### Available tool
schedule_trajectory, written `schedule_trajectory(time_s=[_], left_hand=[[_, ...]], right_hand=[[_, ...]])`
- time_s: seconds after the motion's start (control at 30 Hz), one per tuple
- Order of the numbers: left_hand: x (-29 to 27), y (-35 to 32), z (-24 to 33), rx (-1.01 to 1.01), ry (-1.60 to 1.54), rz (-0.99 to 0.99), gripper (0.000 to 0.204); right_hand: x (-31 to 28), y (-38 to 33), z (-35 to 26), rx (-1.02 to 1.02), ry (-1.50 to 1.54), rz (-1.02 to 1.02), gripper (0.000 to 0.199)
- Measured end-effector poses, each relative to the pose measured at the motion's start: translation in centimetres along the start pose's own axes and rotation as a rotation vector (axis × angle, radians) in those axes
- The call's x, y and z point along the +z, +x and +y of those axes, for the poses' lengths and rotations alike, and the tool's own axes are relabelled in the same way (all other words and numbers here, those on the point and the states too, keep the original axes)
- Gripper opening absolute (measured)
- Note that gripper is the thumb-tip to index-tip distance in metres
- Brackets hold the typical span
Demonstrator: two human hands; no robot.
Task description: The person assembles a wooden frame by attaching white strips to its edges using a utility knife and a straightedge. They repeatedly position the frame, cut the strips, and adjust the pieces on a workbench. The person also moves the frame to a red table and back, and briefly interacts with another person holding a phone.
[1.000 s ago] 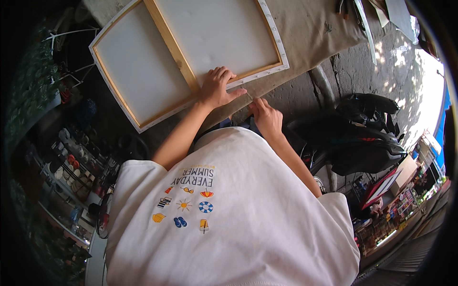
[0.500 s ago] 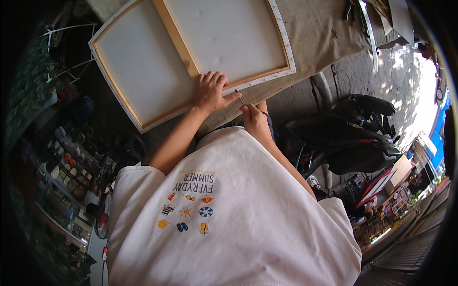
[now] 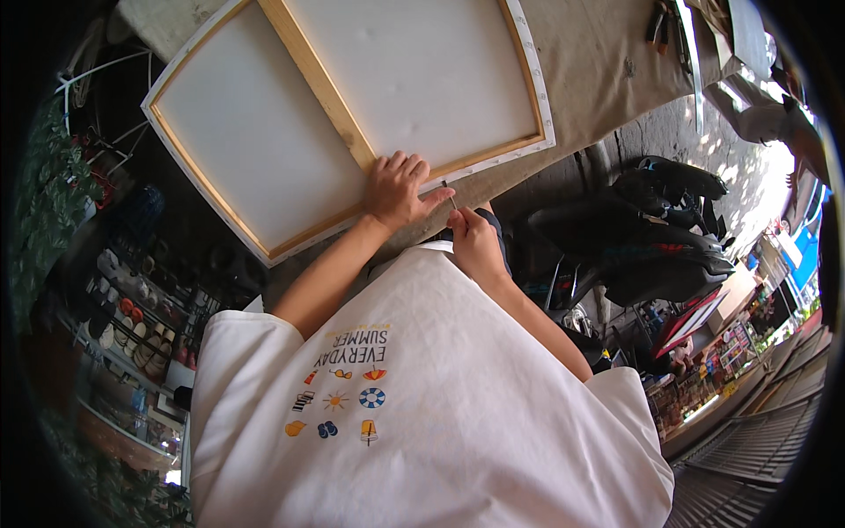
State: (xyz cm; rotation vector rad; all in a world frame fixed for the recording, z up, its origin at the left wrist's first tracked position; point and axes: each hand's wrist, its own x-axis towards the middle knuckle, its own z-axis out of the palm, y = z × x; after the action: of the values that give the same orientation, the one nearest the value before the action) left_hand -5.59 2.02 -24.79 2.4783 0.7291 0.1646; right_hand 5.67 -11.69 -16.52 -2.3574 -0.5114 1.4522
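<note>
A stretched canvas (image 3: 440, 79) lies face down, its white back and wooden stretcher bars showing. My left hand (image 3: 398, 191) grips its near rail where the wooden crossbar (image 3: 321, 84) meets it. The fingers bend over the wood and the thumb reaches right along the edge. Close to that thumb, my right hand (image 3: 480, 245) is closed on a thin, dark metal tool (image 3: 453, 201). The tool's tip is at the canvas's near edge, which bears a row of small fasteners; its handle is hidden in my fist.
Brownish cloth (image 3: 607, 79) covers the surface beneath the canvas. Pliers (image 3: 657, 25) and a long metal strip (image 3: 691, 62) lie at the far right. A black motorbike (image 3: 634, 238) stands to my right. Racks of shoes (image 3: 132, 326) are at the left.
The view has shifted slightly, so canvas and hands sit a little differently in it. Both hands keep their holds, and the tool stays at the edge. A dark shape has appeared at far right.
</note>
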Motion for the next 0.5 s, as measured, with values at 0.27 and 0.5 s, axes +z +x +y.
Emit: schedule_trajectory(time_s=[0.27,0.5], left_hand=[[0.2,0.5,-0.1,0.056,-0.030,0.175,0.054],[1.3,-0.5,-0.8,0.124,-0.022,0.177,0.046]], right_hand=[[-0.7,2.2,5.0,-0.590,-0.625,0.252,0.022],[0.4,1.0,7.3,-0.640,-0.221,0.396,0.026]])
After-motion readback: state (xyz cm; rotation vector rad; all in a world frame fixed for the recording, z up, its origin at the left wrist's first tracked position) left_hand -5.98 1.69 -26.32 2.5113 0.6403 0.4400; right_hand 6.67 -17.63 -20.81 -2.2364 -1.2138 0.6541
